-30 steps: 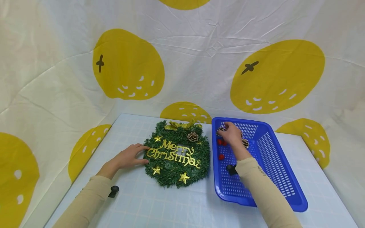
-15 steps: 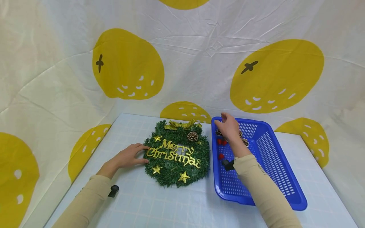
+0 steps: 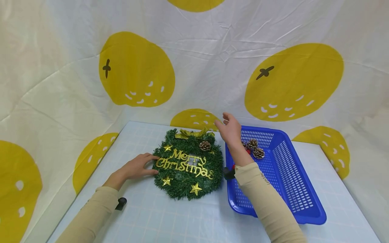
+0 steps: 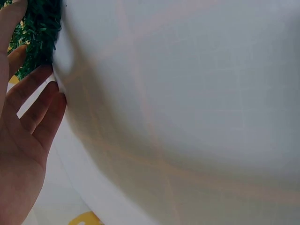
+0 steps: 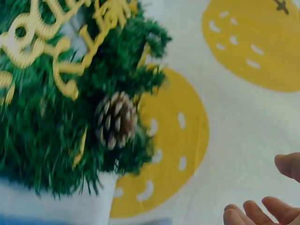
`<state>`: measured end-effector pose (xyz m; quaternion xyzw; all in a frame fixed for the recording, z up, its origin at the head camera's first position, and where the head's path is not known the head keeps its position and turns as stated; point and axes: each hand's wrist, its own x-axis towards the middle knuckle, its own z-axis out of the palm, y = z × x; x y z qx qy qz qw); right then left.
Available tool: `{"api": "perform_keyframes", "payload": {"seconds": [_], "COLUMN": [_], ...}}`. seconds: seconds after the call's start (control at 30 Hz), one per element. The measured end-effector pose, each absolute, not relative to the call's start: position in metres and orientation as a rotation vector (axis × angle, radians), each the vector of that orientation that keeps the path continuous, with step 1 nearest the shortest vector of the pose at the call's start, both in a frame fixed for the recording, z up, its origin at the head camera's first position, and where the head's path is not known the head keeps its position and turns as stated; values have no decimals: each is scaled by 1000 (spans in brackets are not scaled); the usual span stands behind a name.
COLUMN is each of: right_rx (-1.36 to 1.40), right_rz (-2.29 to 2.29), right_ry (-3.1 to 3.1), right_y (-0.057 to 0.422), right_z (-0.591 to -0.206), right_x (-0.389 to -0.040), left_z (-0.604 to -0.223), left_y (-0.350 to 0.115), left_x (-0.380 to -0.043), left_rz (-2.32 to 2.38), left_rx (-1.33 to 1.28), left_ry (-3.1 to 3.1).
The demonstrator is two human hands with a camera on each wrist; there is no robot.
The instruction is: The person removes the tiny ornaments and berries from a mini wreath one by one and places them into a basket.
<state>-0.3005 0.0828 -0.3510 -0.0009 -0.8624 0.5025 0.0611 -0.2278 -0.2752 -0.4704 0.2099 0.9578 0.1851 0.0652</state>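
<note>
A green tinsel Christmas wreath (image 3: 182,187) lies on the table in the head view. Gold "Merry Christmas" lettering (image 3: 179,164), gold stars (image 3: 196,189), a gold bow (image 3: 190,134) and a pine cone (image 3: 205,145) decorate it. My left hand (image 3: 137,167) touches the wreath's left edge with spread fingers; the left wrist view shows the fingertips right at the tinsel. Above the basket's back left corner hovers my right hand (image 3: 230,131), just right of the wreath. In the right wrist view, its thumb (image 5: 288,166) and fingers stand apart with nothing visible between them.
To the right stands a blue plastic basket (image 3: 293,150) holding several pine cones (image 3: 258,153) and red pieces (image 3: 248,151), partly hidden by my right arm. A white cloth wall (image 3: 225,84) with yellow fruit prints rises behind the pale checked table (image 3: 158,222).
My right hand has risen out of the basket from among the pine cones and moved left toward the wreath. The left hand and wreath have stayed in place.
</note>
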Motion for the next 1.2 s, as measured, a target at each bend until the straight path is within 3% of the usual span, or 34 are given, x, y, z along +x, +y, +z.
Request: {"api": "perform_keyframes", "payload": {"seconds": [0.83,1.2], "right_rx": [-185,-276], "right_rz": [1617,1498], "right_ry": [-2485,-2509], "right_y": [13,6], "right_z": [-393,-421], "right_x": [-295,-292], "left_z": [-476,-474], "left_y": [-278,-279], "left_x": [-230,-231], "left_rz": [551,546], "left_rx": [645,646], "left_ry": [2888,2891]}}
